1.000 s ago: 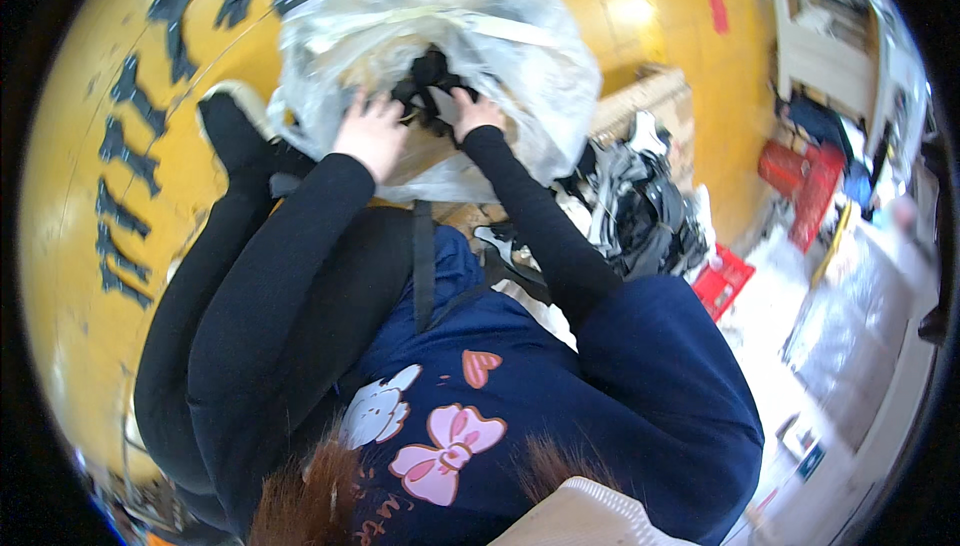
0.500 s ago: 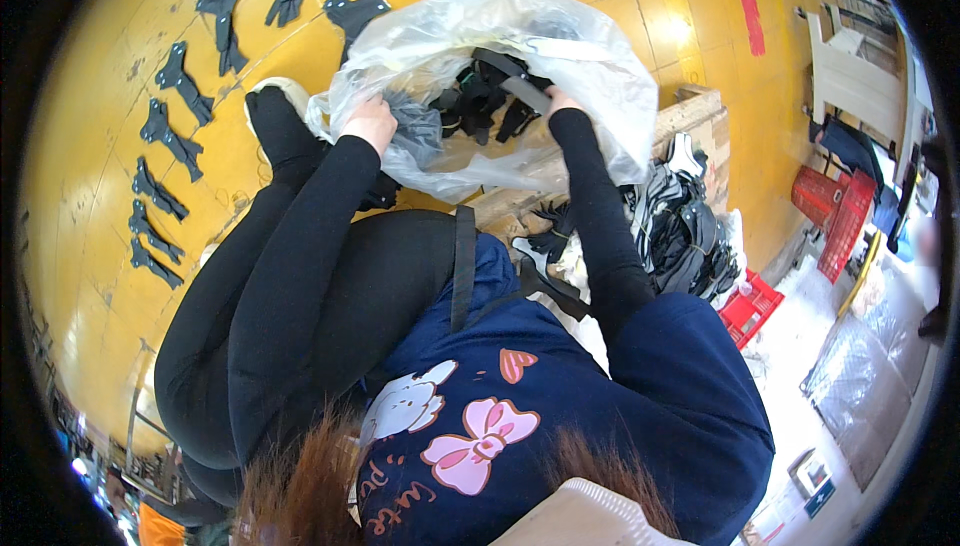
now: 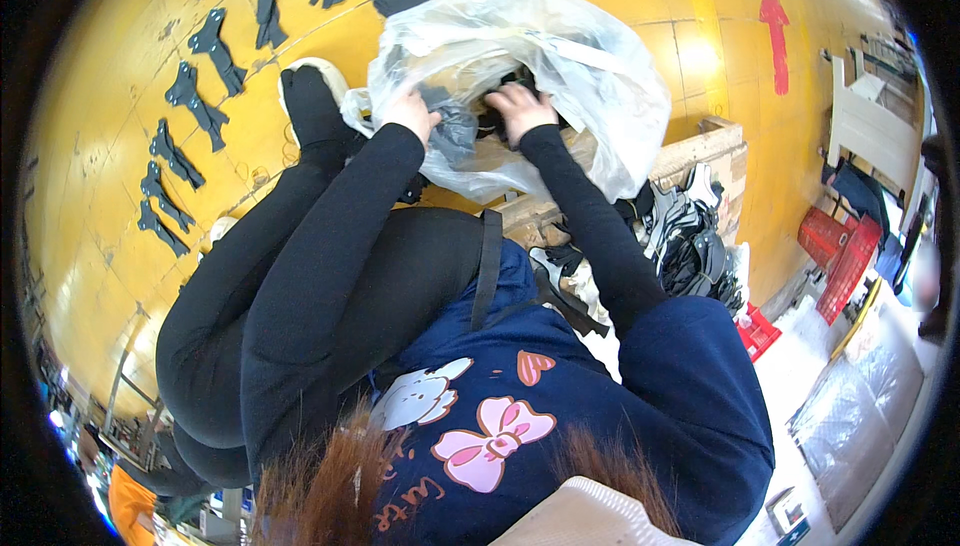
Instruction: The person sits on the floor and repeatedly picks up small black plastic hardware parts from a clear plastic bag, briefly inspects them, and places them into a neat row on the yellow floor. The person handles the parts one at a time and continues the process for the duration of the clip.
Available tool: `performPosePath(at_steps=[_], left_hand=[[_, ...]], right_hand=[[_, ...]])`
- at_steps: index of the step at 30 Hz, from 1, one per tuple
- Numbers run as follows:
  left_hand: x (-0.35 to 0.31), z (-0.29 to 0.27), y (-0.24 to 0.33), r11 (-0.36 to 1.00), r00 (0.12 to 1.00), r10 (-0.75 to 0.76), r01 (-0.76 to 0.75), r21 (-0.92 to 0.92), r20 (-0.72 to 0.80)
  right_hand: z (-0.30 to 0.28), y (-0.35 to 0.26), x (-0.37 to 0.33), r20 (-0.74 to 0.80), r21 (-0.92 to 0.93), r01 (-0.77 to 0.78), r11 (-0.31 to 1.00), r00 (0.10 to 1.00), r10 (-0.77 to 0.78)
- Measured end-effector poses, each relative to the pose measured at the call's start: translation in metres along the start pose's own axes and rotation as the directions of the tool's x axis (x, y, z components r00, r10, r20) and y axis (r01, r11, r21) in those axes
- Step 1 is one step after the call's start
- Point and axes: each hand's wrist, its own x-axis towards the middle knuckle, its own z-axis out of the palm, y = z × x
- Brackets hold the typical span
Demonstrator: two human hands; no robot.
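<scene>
A large clear plastic bag (image 3: 610, 66) stands in front of me with its mouth spread. My left hand (image 3: 412, 118) is closed on the bag's near left rim, by a bunched grey plastic patch (image 3: 455, 131). Inside the mouth, my right hand (image 3: 522, 112) reaches down with its fingers apart, over dark fabric pieces (image 3: 490, 124) that it mostly covers. I cannot see it gripping any of them.
Black cut pieces (image 3: 208, 51) lie in a curved row on the yellow floor (image 3: 110, 136). Right of the bag, a wooden crate (image 3: 725, 151) adjoins a heap of black and grey straps (image 3: 690, 246). Farther right are red crates (image 3: 845, 256) and a red floor arrow (image 3: 775, 36).
My right hand has left the bag's right side, where a dark strip was by it, and moved left into the mouth. My left hand stays at the rim. The whole view has shifted slightly.
</scene>
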Motion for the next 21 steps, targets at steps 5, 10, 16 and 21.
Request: performPosePath(at_steps=[5,10,16,21], left_hand=[[0.028,0.036,0.014,0.928,0.885,-0.305,0.193,-0.319,-0.353],[0.02,-0.011,0.027,0.972,0.929,-0.193,0.138,-0.19,-0.315],[-0.021,-0.096,0.038,0.938,0.977,0.076,-0.138,-0.319,-0.2],[-0.073,-0.157,0.015,0.761,0.914,0.316,-0.405,-0.507,-0.255]], right_hand=[[-0.055,0.078,-0.004,0.202,-0.18,-0.273,0.945,0.93,0.307],[-0.104,0.227,-0.03,-0.013,-0.054,-0.483,0.874,0.875,0.483],[-0.164,0.203,-0.038,-0.158,0.103,-0.386,0.917,0.904,0.398],[-0.15,0.116,-0.016,0.288,0.216,-0.342,0.914,0.917,0.275]])
